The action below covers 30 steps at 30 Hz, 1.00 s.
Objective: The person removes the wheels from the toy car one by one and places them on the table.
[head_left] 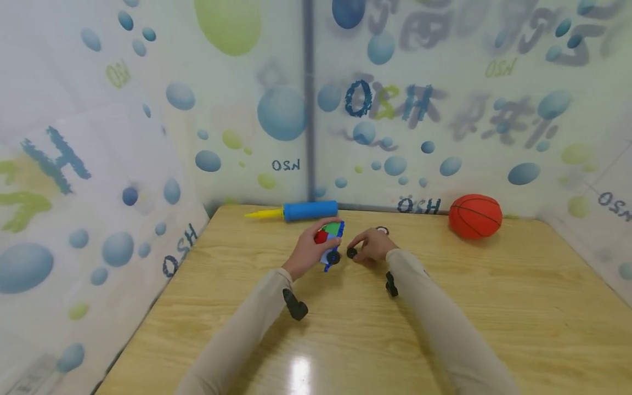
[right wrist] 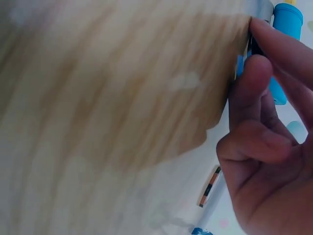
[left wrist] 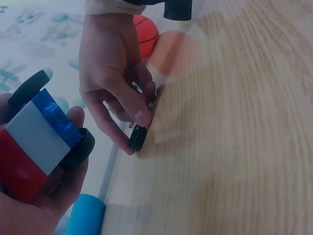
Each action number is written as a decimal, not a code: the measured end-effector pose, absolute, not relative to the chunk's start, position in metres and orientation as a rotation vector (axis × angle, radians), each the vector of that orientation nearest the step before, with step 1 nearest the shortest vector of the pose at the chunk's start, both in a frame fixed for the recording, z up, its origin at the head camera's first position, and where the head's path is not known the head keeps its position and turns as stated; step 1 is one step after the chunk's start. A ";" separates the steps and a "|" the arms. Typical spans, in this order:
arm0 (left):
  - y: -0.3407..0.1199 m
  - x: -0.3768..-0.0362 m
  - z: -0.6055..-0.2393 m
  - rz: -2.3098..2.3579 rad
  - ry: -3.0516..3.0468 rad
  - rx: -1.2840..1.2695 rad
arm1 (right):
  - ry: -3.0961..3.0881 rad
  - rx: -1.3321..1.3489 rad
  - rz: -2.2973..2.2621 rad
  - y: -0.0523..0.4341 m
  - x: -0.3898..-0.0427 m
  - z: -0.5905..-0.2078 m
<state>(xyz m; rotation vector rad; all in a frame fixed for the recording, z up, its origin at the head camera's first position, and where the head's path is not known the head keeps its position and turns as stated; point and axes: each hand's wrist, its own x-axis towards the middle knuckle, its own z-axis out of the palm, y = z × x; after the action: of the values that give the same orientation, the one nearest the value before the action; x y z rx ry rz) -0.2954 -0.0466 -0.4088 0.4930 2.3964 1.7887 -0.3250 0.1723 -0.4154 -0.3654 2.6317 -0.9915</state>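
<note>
Wooden surface, bubble-print walls. Left hand grips block toy car, lifted at centre; right hand pinches loose black wheel on the surface just right. Risk: wheel slips from fingertips, rolls away.

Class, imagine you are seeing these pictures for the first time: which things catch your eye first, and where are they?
Mid-table, the left hand grips a toy car built of red, green, white and blue blocks, while the right hand beside it pinches a loose black wheel against the wooden table. An orange ball sits at the far right by the wall, and a blue pump with a yellow tip lies along the far edge.
</note>
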 end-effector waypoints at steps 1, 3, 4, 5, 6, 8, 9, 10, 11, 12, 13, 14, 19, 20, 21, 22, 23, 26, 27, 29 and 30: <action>-0.047 -0.296 -0.408 1.788 2.400 0.496 | 2.631 -0.366 -0.983 0.171 -0.326 -0.415; -0.048 -0.295 -0.406 1.786 2.400 0.518 | 2.621 -0.366 -0.970 0.170 -0.326 -0.413; -0.048 -0.295 -0.406 1.788 2.403 0.530 | 2.618 -0.371 -0.963 0.170 -0.327 -0.412; -0.048 -0.295 -0.405 1.790 2.403 0.530 | 2.619 -0.376 -0.958 0.170 -0.327 -0.412; -0.048 -0.295 -0.405 1.791 2.403 0.532 | 2.624 -0.381 -0.951 0.171 -0.327 -0.411; -0.047 -0.295 -0.405 1.798 2.404 0.525 | 2.642 -0.400 -0.951 0.173 -0.325 -0.410; -0.047 -0.295 -0.406 1.805 2.406 0.517 | 2.654 -0.415 -0.952 0.173 -0.324 -0.408; -0.047 -0.295 -0.406 1.814 2.406 0.506 | 2.669 -0.440 -0.956 0.174 -0.321 -0.406; -0.047 -0.295 -0.407 1.828 2.404 0.499 | 2.680 -0.466 -0.969 0.174 -0.318 -0.403; -0.047 -0.294 -0.407 1.843 2.401 0.490 | 2.694 -0.501 -0.984 0.175 -0.316 -0.401; -0.047 -0.294 -0.408 1.860 2.397 0.489 | 2.703 -0.534 -1.003 0.175 -0.312 -0.398; -0.047 -0.294 -0.408 1.880 2.393 0.487 | 2.705 -0.570 -1.034 0.175 -0.309 -0.394; -0.047 -0.292 -0.408 1.986 2.359 0.460 | 2.631 -0.667 -1.270 0.174 -0.291 -0.382; -0.047 -0.292 -0.408 2.006 2.351 0.446 | 2.605 -0.680 -1.319 0.173 -0.288 -0.381; -0.047 -0.292 -0.408 2.024 2.339 0.435 | 2.581 -0.697 -1.354 0.171 -0.285 -0.380; -0.047 -0.291 -0.408 2.042 2.328 0.424 | 2.555 -0.710 -1.387 0.170 -0.282 -0.379; -0.046 -0.291 -0.408 2.058 2.318 0.418 | 2.529 -0.722 -1.418 0.168 -0.279 -0.378; -0.044 -0.291 -0.409 2.089 2.300 0.430 | 2.480 -0.747 -1.479 0.163 -0.274 -0.379; -0.043 -0.291 -0.409 2.093 2.298 0.440 | 2.468 -0.747 -1.492 0.161 -0.273 -0.379; -0.041 -0.292 -0.410 2.095 2.303 0.461 | 2.451 -0.736 -1.514 0.159 -0.271 -0.381; -0.040 -0.291 -0.411 2.093 2.308 0.465 | 2.446 -0.736 -1.518 0.159 -0.270 -0.382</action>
<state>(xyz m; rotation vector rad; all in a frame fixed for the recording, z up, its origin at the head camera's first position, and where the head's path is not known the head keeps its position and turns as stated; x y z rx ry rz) -0.2915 -0.0402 -0.4105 0.4654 2.3081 2.0933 -0.2702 0.1585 -0.3819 -0.7357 2.4464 -1.5180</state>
